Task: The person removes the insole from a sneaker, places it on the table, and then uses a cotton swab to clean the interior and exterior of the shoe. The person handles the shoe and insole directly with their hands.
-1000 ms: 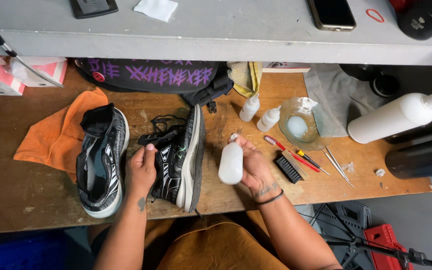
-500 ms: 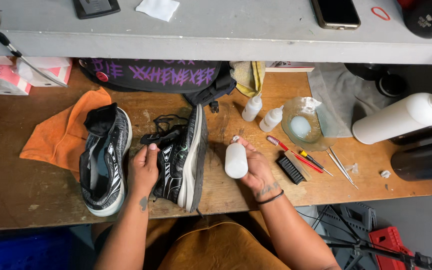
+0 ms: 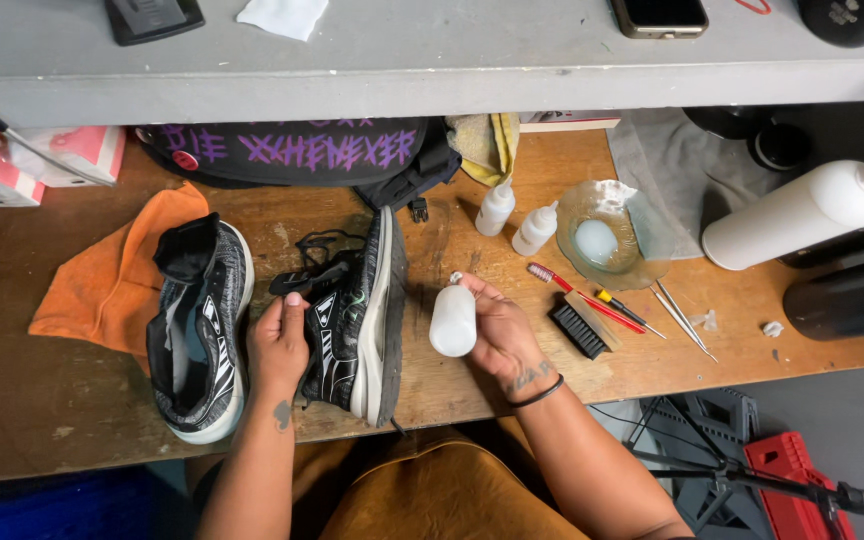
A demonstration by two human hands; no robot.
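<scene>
Left hand (image 3: pixel 280 345): we've got it on the shoe (image 3: pixel 352 315) that's tipped on its side, fingers curled together over the upper, thumb up by the laces. Gripping it pretty firmly from what we see.
Right hand (image 3: pixel 497 335): wrapped around a small white bottle (image 3: pixel 452 318), fingers clamped on its body, nozzle pointing up and away from us.
Bottle: sits just right of the shoe's sole, held above the bench (image 3: pixel 72 400), not touching the shoe.
Shoe: black and grey knit, white sole facing the bottle, roughly mid-bench.
Other shoe (image 3: pixel 197 335): same pair, lying just left of our left hand, opening up, partly on an orange cloth (image 3: pixel 102 280).
Right side of bench: black brush (image 3: pixel 577 330), red toothbrush (image 3: pixel 577 295), tweezers (image 3: pixel 682 320), all near the right hand but apart from it.
Further back: two little dropper bottles (image 3: pixel 517 220) beside a glass dish (image 3: pixel 612 240), and a big white bottle (image 3: pixel 802 215) lying tilted at the far right.
Behind the shoes: a black bag (image 3: pixel 302 150) with purple print under the grey shelf (image 3: pixel 432 70).
Shelf: a phone (image 3: pixel 657 15) lies on top.
</scene>
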